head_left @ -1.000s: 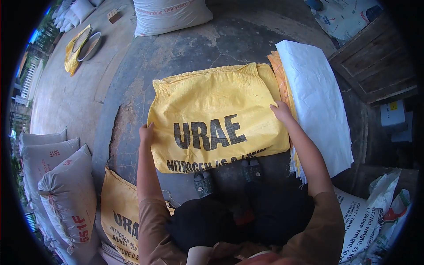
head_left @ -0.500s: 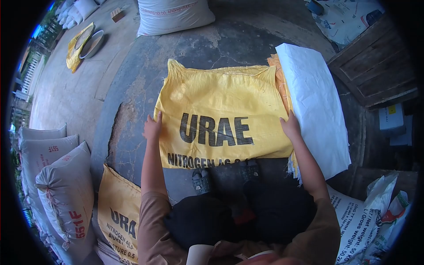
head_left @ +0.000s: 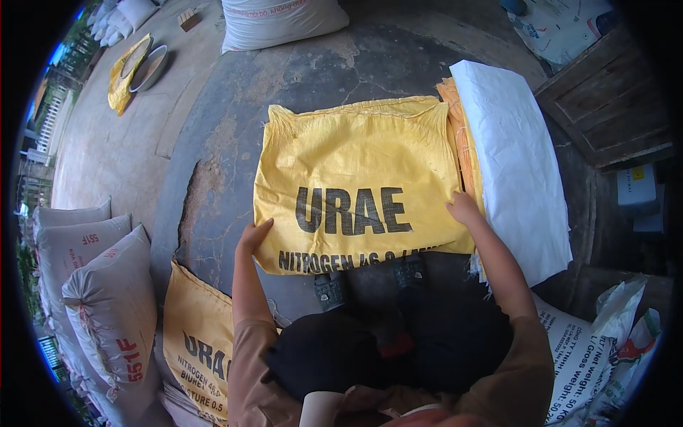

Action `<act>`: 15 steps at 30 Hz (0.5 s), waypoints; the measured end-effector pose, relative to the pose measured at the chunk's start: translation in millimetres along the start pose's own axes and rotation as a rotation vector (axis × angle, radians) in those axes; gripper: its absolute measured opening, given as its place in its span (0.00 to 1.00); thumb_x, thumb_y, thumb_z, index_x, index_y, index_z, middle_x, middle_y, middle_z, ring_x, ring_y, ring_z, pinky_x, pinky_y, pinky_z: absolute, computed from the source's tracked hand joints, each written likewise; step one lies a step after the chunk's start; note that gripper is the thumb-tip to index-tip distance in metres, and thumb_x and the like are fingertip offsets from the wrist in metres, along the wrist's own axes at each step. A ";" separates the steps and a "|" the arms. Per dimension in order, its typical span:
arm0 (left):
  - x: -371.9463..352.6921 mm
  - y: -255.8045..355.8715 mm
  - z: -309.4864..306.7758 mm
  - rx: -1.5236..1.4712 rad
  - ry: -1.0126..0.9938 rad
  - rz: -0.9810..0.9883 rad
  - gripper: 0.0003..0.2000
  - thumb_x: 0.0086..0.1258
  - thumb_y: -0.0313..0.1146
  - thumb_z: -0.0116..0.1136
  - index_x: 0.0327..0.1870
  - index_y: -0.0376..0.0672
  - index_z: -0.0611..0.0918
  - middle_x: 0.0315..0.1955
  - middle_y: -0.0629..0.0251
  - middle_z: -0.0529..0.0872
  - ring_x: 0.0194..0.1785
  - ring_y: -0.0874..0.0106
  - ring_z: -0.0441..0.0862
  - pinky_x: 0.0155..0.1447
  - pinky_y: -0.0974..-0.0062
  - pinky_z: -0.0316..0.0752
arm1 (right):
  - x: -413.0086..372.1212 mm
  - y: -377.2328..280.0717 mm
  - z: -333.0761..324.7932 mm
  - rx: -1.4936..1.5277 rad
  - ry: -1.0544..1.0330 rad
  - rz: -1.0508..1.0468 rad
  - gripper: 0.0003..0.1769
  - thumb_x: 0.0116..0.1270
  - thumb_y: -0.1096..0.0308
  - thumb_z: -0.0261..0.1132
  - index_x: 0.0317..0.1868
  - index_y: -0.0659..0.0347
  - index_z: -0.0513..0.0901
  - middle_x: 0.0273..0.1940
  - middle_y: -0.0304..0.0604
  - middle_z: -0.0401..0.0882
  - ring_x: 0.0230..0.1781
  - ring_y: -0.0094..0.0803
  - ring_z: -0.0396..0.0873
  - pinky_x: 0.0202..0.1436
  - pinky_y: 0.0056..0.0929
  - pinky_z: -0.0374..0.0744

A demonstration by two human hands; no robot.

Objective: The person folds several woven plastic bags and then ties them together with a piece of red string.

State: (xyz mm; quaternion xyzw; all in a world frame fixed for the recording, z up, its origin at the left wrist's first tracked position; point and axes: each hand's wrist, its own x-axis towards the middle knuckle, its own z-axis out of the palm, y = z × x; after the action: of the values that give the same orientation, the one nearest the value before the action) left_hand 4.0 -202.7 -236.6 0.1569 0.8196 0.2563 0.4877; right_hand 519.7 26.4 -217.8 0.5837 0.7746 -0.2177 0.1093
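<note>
A yellow sack printed "URAE" lies flat on the dark floor before my knees, its lower edge near my feet. My left hand grips the sack's left edge low down, thumb on top and the other fingers hidden. On the right edge, my right hand pinches the sack, fingertips on the yellow fabric. Folded white sheeting lies just right of the sack, over orange sacks whose frayed edges show.
Filled white sacks stand at the left, beside another yellow sack. A full white sack sits at the top. A basin is at upper left. Wooden panels and printed white sacks are on the right.
My left hand has moved down the sack's left edge, and my right hand has shifted slightly down. The sack's lower part shows a little more print.
</note>
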 end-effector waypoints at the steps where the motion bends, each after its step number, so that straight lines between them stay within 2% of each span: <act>1: 10.6 -6.1 -3.6 -0.006 0.013 0.024 0.24 0.59 0.46 0.58 0.44 0.31 0.77 0.37 0.55 0.81 0.39 0.68 0.80 0.43 0.75 0.73 | -2.6 -1.5 -1.2 -0.001 0.001 0.000 0.22 0.58 0.58 0.59 0.44 0.70 0.73 0.44 0.63 0.72 0.47 0.52 0.72 0.51 0.42 0.72; 2: 20.4 -13.1 -4.9 -0.013 0.026 0.047 0.20 0.60 0.43 0.59 0.42 0.32 0.78 0.33 0.57 0.82 0.35 0.69 0.80 0.40 0.76 0.74 | -4.9 -1.7 -2.9 0.020 0.063 -0.049 0.21 0.58 0.59 0.59 0.44 0.70 0.74 0.46 0.63 0.72 0.48 0.51 0.72 0.51 0.41 0.72; 3: 15.6 -8.6 -4.5 -0.015 0.025 0.046 0.20 0.60 0.43 0.59 0.42 0.32 0.78 0.33 0.57 0.82 0.35 0.69 0.80 0.40 0.76 0.74 | -6.3 -1.9 -5.4 0.042 0.125 -0.098 0.20 0.59 0.61 0.59 0.45 0.70 0.75 0.48 0.63 0.71 0.49 0.51 0.72 0.52 0.39 0.71; 4: 9.4 -4.3 -5.2 -0.258 0.115 0.155 0.17 0.61 0.41 0.58 0.41 0.33 0.78 0.32 0.58 0.82 0.34 0.70 0.80 0.38 0.77 0.74 | -6.4 -1.8 -8.4 0.040 0.123 -0.098 0.20 0.59 0.61 0.59 0.45 0.70 0.75 0.48 0.63 0.71 0.49 0.51 0.72 0.52 0.39 0.71; 5: 5.4 -0.3 -5.7 -0.503 0.206 0.265 0.15 0.63 0.39 0.56 0.40 0.33 0.78 0.31 0.59 0.81 0.32 0.70 0.80 0.36 0.77 0.74 | -4.4 -3.8 -12.6 0.212 0.211 -0.215 0.18 0.60 0.64 0.58 0.46 0.69 0.75 0.50 0.61 0.71 0.51 0.49 0.71 0.53 0.37 0.71; 6: 7.7 -3.4 -10.9 -0.509 0.205 0.263 0.15 0.63 0.39 0.56 0.40 0.33 0.78 0.31 0.59 0.81 0.32 0.70 0.80 0.36 0.77 0.74 | -2.6 -6.8 -17.9 0.384 0.296 -0.333 0.16 0.61 0.67 0.57 0.46 0.69 0.76 0.52 0.60 0.70 0.53 0.48 0.71 0.55 0.34 0.70; 7: 11.2 -12.5 -22.2 -0.689 0.310 0.254 0.15 0.63 0.37 0.55 0.42 0.33 0.77 0.32 0.58 0.81 0.33 0.69 0.80 0.38 0.75 0.75 | -4.5 -16.8 -28.9 0.378 0.291 -0.334 0.16 0.61 0.67 0.57 0.46 0.69 0.76 0.52 0.60 0.70 0.53 0.48 0.71 0.55 0.34 0.70; 8: 13.1 -23.9 -30.9 -0.869 0.421 0.241 0.15 0.64 0.36 0.54 0.44 0.32 0.76 0.33 0.57 0.81 0.33 0.67 0.81 0.40 0.74 0.76 | -5.6 -27.3 -40.3 0.499 0.355 -0.309 0.14 0.61 0.70 0.56 0.46 0.68 0.77 0.54 0.57 0.70 0.55 0.45 0.70 0.56 0.32 0.69; 9: 15.5 -40.0 -33.4 -0.878 0.431 0.233 0.15 0.64 0.36 0.54 0.44 0.32 0.76 0.33 0.57 0.81 0.33 0.67 0.81 0.40 0.74 0.76 | -7.0 -36.2 -51.6 0.620 0.417 -0.288 0.13 0.62 0.72 0.55 0.47 0.67 0.77 0.55 0.54 0.69 0.56 0.43 0.69 0.57 0.30 0.68; 11: 18.6 -71.0 -37.0 -1.061 0.487 0.122 0.16 0.65 0.34 0.51 0.49 0.32 0.72 0.40 0.54 0.80 0.38 0.64 0.80 0.44 0.69 0.77 | -8.0 -45.1 -63.6 0.564 0.460 -0.348 0.13 0.62 0.73 0.55 0.47 0.66 0.77 0.55 0.53 0.70 0.56 0.41 0.69 0.57 0.30 0.68; 12: 11.4 -74.2 -30.7 -1.065 0.502 0.122 0.16 0.65 0.34 0.51 0.49 0.32 0.72 0.40 0.54 0.80 0.38 0.64 0.80 0.44 0.69 0.77 | -7.8 -48.8 -64.7 0.514 0.512 -0.392 0.14 0.62 0.73 0.55 0.47 0.65 0.77 0.55 0.51 0.71 0.56 0.40 0.69 0.58 0.29 0.68; 15: -12.4 -68.7 32.2 -1.137 0.325 0.166 0.16 0.68 0.31 0.47 0.54 0.35 0.67 0.47 0.54 0.76 0.47 0.61 0.77 0.48 0.64 0.77 | -5.0 -56.3 -56.5 0.543 0.433 -0.381 0.14 0.62 0.71 0.56 0.48 0.65 0.77 0.54 0.49 0.71 0.56 0.40 0.70 0.57 0.29 0.68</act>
State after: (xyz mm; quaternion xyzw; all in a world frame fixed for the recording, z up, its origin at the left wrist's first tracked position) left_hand 37.7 -256.7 -279.7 -0.1064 0.6030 0.7128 0.3420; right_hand 472.4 35.8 -154.1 0.4695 0.7883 -0.3030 -0.2575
